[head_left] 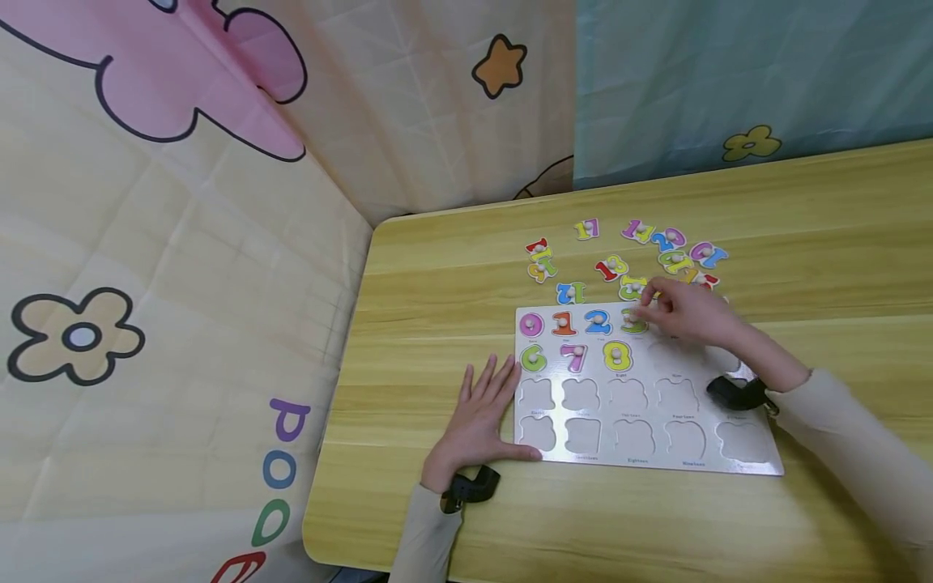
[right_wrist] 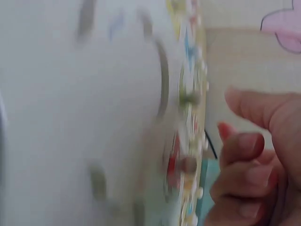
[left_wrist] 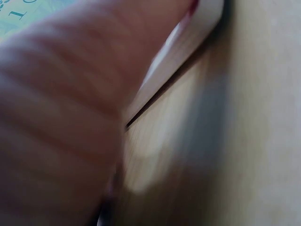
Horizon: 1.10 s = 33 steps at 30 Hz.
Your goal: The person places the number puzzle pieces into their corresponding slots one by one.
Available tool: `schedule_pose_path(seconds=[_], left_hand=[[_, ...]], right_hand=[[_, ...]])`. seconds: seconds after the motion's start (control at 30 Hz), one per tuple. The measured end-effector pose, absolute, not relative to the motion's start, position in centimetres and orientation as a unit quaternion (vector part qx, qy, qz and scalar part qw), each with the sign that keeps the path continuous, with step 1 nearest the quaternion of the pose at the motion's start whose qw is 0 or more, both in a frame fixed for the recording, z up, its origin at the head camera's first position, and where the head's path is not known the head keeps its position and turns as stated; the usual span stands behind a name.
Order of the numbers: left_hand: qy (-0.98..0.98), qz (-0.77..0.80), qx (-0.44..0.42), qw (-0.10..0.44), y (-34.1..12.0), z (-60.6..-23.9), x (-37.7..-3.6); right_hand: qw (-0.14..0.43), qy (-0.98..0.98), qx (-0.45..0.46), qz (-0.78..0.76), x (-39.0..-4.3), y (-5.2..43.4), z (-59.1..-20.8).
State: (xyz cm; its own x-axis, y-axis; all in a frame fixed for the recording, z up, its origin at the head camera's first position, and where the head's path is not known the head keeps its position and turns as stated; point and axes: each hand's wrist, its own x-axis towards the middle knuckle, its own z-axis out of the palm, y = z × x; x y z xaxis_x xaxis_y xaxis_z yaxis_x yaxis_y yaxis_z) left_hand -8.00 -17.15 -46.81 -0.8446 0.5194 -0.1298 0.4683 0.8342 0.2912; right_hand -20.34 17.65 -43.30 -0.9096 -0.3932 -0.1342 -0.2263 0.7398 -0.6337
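A white number puzzle board (head_left: pixel 649 405) lies on the table. My left hand (head_left: pixel 477 413) rests at its left edge, fingers spread and thumb along the lower corner; the left wrist view shows a blurred close part of the hand beside the board's edge. Over the upper part of the board is my right hand (head_left: pixel 685 312), near the green 3 piece (head_left: pixel 634 324). In the right wrist view the thumb and the loosely bent fingers (right_wrist: pixel 242 174) stand apart with nothing between them. The 0 (head_left: pixel 531 325), 1 (head_left: pixel 564 324), 2 (head_left: pixel 598 322), 6 (head_left: pixel 534 358), 7 (head_left: pixel 573 357) and 8 (head_left: pixel 617 355) pieces sit in their recesses. My right hand and forearm hide part of the board.
Several loose two-digit pieces lie behind the board, among them a 17 (head_left: pixel 586 229), a 12 (head_left: pixel 570 293) and a 13 (head_left: pixel 611 268). The wooden table (head_left: pixel 423 324) meets a printed curtain (head_left: pixel 437 121) at the back and left.
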Motion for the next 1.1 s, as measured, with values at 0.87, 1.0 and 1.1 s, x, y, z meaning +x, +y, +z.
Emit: schedule_pose_path(seconds=[0.87, 1.0, 1.1], left_hand=[[0.951, 0.124, 0.263, 0.103, -17.1, -46.8, -8.0], [0.951, 0.123, 0.263, 0.102, -17.1, -46.8, -8.0], [0.952, 0.123, 0.261, 0.103, -17.1, -46.8, -8.0]], right_hand=[[0.108, 0.953, -0.114, -0.259, -23.1, 19.9, -43.4], [0.111, 0.953, -0.119, -0.255, -23.4, 20.1, -43.6], [0.112, 0.952, -0.122, -0.257, -23.5, 20.1, -43.7]])
